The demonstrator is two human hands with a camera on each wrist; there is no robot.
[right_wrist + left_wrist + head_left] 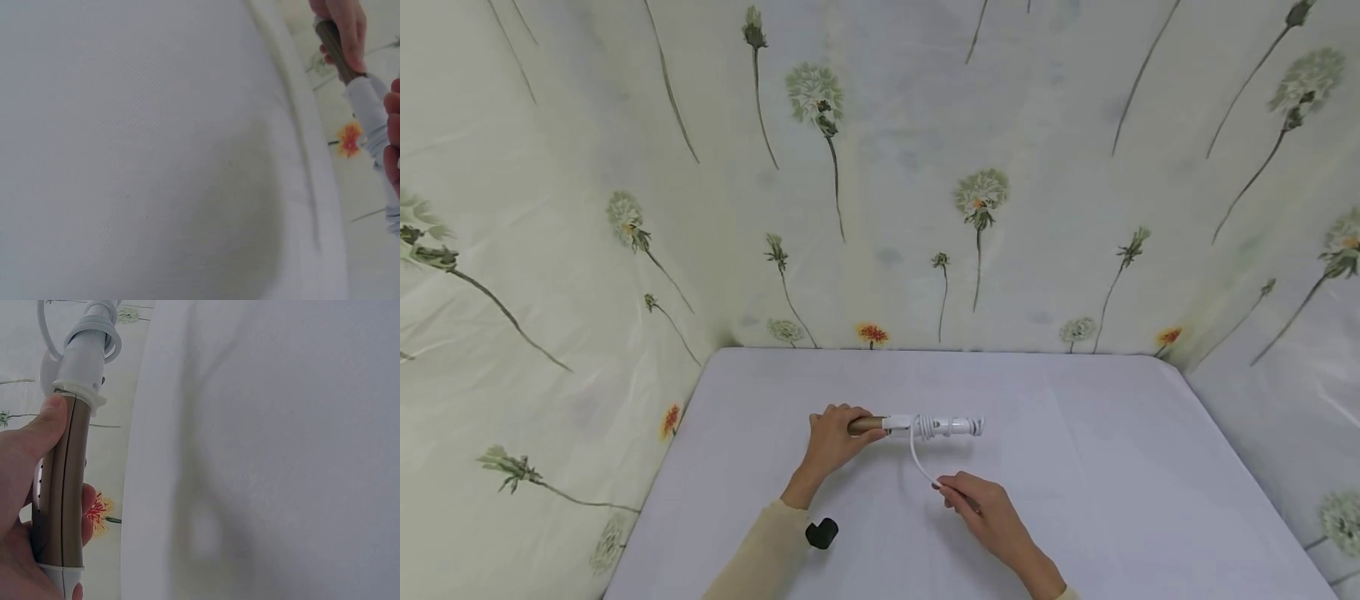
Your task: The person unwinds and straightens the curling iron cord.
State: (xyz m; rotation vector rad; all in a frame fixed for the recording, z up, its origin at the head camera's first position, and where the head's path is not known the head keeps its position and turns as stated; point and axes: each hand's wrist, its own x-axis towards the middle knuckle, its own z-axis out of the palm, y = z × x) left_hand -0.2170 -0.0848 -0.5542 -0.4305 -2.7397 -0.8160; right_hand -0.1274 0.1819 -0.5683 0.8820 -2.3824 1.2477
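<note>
A hair straightener, with a white handle and a brown section, is held level above the white table. My left hand grips it round the brown section, thumb along the near side in the left wrist view. White cord lies in several coils round the white handle. A free length of the cord runs down in a curve to my right hand, which pinches it between thumb and fingers. In the right wrist view only the right hand's fingertips show at the edge, and the pinched cord is hidden.
The white table spreads under both hands. Cloth walls printed with dandelions stand behind it and at both sides. A small black block sits beside the left wrist.
</note>
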